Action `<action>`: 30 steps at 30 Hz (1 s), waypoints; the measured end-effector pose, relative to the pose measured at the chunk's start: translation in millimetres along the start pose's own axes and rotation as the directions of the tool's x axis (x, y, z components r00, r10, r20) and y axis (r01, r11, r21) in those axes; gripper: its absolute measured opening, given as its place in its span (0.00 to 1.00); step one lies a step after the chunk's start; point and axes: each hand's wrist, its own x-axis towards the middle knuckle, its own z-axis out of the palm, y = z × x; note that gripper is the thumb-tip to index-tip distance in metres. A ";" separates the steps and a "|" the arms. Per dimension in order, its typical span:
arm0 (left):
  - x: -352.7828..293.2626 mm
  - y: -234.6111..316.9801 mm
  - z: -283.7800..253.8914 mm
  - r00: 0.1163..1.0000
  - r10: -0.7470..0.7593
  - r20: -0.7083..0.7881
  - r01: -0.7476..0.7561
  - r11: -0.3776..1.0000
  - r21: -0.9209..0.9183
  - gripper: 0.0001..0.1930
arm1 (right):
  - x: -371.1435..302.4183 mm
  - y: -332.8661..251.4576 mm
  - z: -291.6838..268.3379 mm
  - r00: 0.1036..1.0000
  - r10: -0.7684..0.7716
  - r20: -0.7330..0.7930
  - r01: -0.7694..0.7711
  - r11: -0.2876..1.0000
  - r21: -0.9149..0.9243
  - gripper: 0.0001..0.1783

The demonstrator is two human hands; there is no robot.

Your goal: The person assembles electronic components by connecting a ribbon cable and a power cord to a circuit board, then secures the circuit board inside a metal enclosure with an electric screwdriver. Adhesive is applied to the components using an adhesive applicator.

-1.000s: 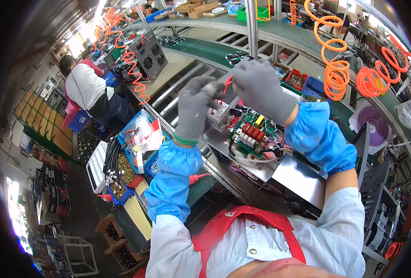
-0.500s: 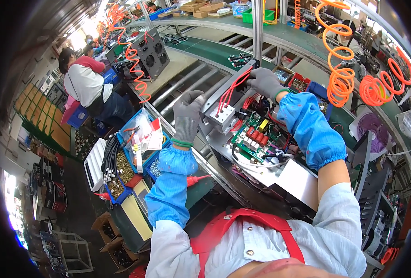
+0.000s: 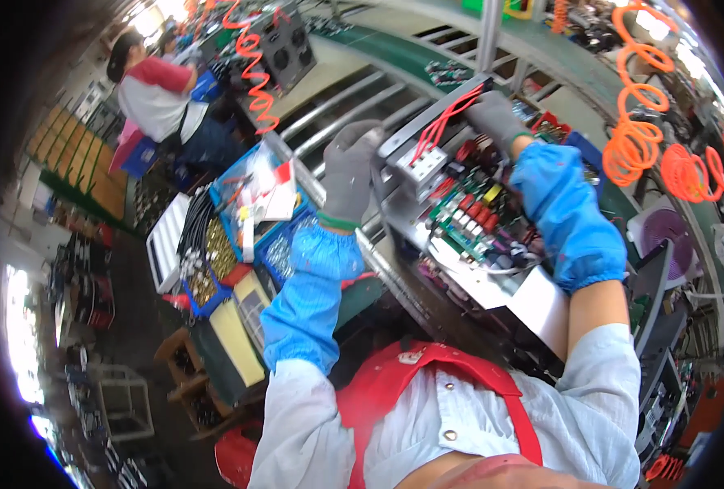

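A grey metal panel [image 3: 401,140] stands on edge across the far end of an open equipment chassis [image 3: 460,273]. My left hand [image 3: 350,175], in a grey glove, is closed at the panel's left end; its fingertips are slightly blurred. At the right end my gloved right hand [image 3: 496,118] grips the panel, its fingers partly hidden behind it. Red wires [image 3: 443,118] run along the panel to a silvery terminal block [image 3: 421,167]. Inside the chassis lies a green circuit board [image 3: 460,224] with red and white components.
Blue bins [image 3: 276,253] of small hardware and a bundle of black cables [image 3: 196,224] lie to the left. Metal rollers [image 3: 337,114] run beyond the chassis. Orange coiled hoses [image 3: 631,155] hang at right. Another person [image 3: 162,102] stands at far left.
The whole view has shifted, so the chassis, the panel and both hands appear higher and farther right. Both hands remain at the panel's ends.
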 end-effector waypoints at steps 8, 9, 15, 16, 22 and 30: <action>-31.7 -68.1 -265.6 0.954 -0.059 -0.295 0.267 0.621 0.737 0.11 | -9.0 -2.7 -6.8 0.981 -0.160 0.105 0.118 0.937 0.329 0.14; -39.9 -75.1 -290.5 0.945 -0.050 -0.324 0.319 0.372 0.872 0.12 | -6.7 0.6 -2.1 0.977 -0.180 0.118 0.132 0.934 0.331 0.16; -43.2 -93.5 -313.3 0.815 -0.225 -0.534 0.534 0.649 0.542 0.16 | -4.4 9.7 -5.0 0.977 -0.081 0.199 0.003 0.931 0.364 0.15; -49.8 -91.2 -322.5 0.808 -0.228 -0.543 0.543 0.646 0.537 0.16 | -9.7 3.8 -7.0 0.979 -0.081 0.187 0.008 0.931 0.364 0.15; -85.3 -97.4 -315.8 0.938 -0.220 -0.269 0.184 -0.343 0.921 0.20 | -3.6 8.9 -6.7 0.983 0.018 0.185 -0.075 0.949 0.308 0.15; -85.2 -120.4 -358.6 0.965 -0.113 -0.237 0.182 -0.365 0.913 0.12 | -8.0 1.5 -9.5 0.977 0.014 0.212 -0.091 0.929 0.358 0.14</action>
